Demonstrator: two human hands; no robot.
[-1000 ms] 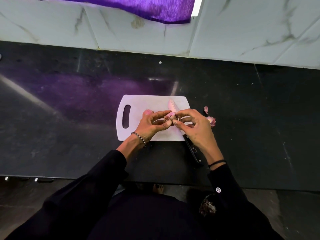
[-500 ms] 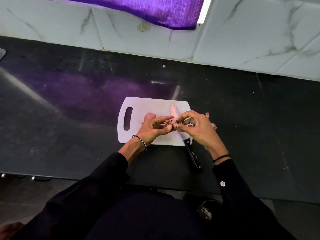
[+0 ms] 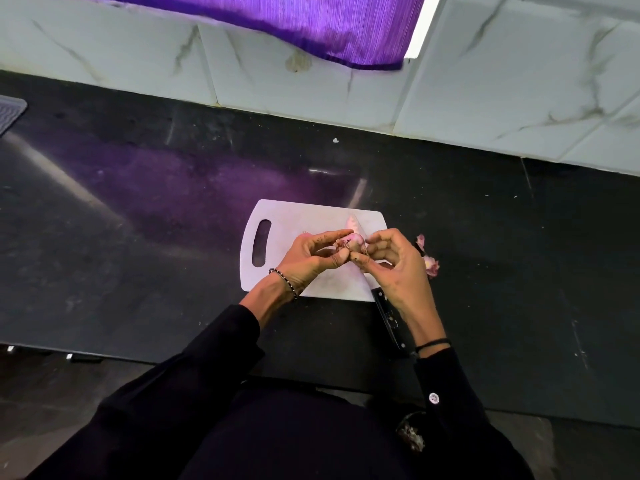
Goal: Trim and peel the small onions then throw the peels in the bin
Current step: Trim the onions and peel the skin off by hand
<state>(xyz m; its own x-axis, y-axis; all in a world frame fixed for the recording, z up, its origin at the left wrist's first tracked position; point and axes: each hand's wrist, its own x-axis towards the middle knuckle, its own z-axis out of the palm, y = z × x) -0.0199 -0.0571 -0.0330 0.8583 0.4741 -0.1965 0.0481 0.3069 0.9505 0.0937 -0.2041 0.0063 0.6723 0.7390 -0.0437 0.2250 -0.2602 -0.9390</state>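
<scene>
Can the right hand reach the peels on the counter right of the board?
Probably yes: the peels lie just beside the right hand with nothing between, but it pinches the onion and must let go first.

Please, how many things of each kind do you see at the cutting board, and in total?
1 white plastic cutting board
1 black-handled kitchen knife
1 small pink onion, held by left hand and right hand
2 pink onion peel pieces, right of the board
Total: 5
</scene>
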